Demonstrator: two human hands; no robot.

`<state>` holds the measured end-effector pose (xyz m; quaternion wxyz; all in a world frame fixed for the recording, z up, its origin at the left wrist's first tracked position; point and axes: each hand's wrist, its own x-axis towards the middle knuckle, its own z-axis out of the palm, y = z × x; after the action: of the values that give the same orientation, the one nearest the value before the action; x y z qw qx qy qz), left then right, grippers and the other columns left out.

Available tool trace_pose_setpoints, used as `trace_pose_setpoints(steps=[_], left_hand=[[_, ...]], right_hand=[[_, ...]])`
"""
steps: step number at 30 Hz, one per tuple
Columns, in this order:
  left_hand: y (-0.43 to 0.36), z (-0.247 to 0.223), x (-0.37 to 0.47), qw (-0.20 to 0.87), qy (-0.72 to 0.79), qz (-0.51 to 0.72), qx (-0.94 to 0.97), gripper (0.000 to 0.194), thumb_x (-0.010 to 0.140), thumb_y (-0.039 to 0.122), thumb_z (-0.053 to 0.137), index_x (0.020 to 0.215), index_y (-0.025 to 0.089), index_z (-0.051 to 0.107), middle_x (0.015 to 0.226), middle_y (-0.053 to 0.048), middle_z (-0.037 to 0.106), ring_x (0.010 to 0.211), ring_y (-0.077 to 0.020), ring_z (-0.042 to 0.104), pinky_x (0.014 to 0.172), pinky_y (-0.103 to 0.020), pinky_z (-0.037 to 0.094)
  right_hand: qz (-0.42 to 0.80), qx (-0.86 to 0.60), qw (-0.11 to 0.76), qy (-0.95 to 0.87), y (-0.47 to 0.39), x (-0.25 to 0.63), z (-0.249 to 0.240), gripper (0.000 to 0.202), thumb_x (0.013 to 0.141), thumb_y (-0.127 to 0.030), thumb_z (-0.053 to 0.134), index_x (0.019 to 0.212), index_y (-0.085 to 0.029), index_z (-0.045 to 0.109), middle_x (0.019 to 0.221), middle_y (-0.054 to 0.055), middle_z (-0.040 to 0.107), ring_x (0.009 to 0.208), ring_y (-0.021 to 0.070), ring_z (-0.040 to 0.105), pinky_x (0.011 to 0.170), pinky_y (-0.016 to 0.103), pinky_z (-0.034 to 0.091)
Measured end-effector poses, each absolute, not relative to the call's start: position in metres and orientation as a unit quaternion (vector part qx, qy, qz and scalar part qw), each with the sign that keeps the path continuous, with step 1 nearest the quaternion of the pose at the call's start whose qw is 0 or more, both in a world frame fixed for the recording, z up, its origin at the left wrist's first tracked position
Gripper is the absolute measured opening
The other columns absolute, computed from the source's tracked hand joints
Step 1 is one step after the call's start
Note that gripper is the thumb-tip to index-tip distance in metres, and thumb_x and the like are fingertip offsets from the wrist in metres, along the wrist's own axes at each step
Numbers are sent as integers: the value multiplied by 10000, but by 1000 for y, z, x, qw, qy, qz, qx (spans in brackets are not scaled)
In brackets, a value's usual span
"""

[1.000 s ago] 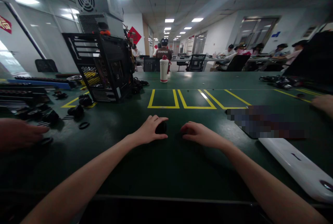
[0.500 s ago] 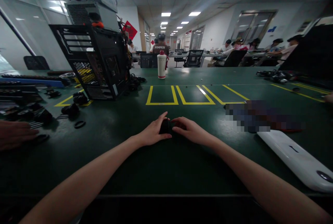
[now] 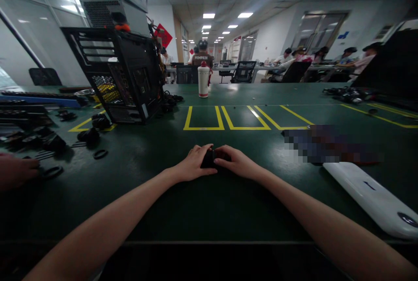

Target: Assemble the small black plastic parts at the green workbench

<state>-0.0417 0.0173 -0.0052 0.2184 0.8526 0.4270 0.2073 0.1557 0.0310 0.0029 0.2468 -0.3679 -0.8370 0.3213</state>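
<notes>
A small black object (image 3: pixel 208 159) lies between my two hands, low over the dark green table (image 3: pixel 209 211). My left hand (image 3: pixel 196 162) is closed round its left side, with the thumb along the near edge and the fingers over the far edge. On the right side, the curled fingers of my right hand (image 3: pixel 233 160) press against the same object. What exactly the object is cannot be made out.
At the left stand a black computer case (image 3: pixel 130 76), black cable bundles (image 3: pixel 88 137) and a black ring (image 3: pixel 100 154), near another person's hand (image 3: pixel 18 171). A white bottle (image 3: pixel 203 81) stands behind yellow tape (image 3: pixel 204 128). A white device (image 3: pixel 369 198) lies right.
The fingers of my left hand have closed further over the black object. The other person's hand at the left has drawn back toward the edge, and a hand at the far right has left view.
</notes>
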Motion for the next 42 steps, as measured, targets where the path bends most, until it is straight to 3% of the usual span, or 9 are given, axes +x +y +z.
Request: trace_pose_setpoints(steps=[5,16,20,32,37,42], left_hand=[[14,-3,-41,227,403,222,859,737,729,481,568,1309,169,238,1247,-132,407,1117,-262,391,966,-449,317],[10,-7,-35,278,387,288,831,725,707,433,614,1285,200,242,1276,-129,350,1182,-276,350,1001,-472,283],[8,-3,-35,304,376,279,830,716,724,411,602,1284,193,212,1250,-125,387,1139,-271,412,970,-456,325],[7,-3,-34,325,363,294,822,674,731,327,589,1255,167,198,1206,-127,419,1106,-255,445,941,-414,363],[6,-3,-35,341,369,299,811,688,735,353,594,1271,186,196,1237,-124,395,1126,-257,433,957,-417,360],[5,-2,-34,352,360,306,808,751,726,322,612,1304,190,150,1245,-122,381,1151,-250,414,987,-410,335]], right_hand=[[315,-363,253,-840,26,154,6,238,807,-337,507,970,-163,514,881,42,560,767,153,533,673,297,448],[171,-349,275,-879,14,153,15,120,827,-246,475,913,-164,482,899,79,513,847,201,474,756,363,417],[135,-340,272,-890,12,153,13,113,836,-233,456,921,-158,468,909,92,504,849,212,458,758,382,417],[85,-299,279,-908,9,151,8,302,795,-140,492,1086,-166,416,1016,114,479,933,242,443,805,442,434],[115,-310,275,-903,7,154,15,319,812,-180,493,1123,-199,423,1049,100,495,964,238,467,834,451,433],[268,-331,303,-852,9,156,15,374,779,-186,550,1130,-213,422,1058,63,510,948,177,535,846,368,465]])
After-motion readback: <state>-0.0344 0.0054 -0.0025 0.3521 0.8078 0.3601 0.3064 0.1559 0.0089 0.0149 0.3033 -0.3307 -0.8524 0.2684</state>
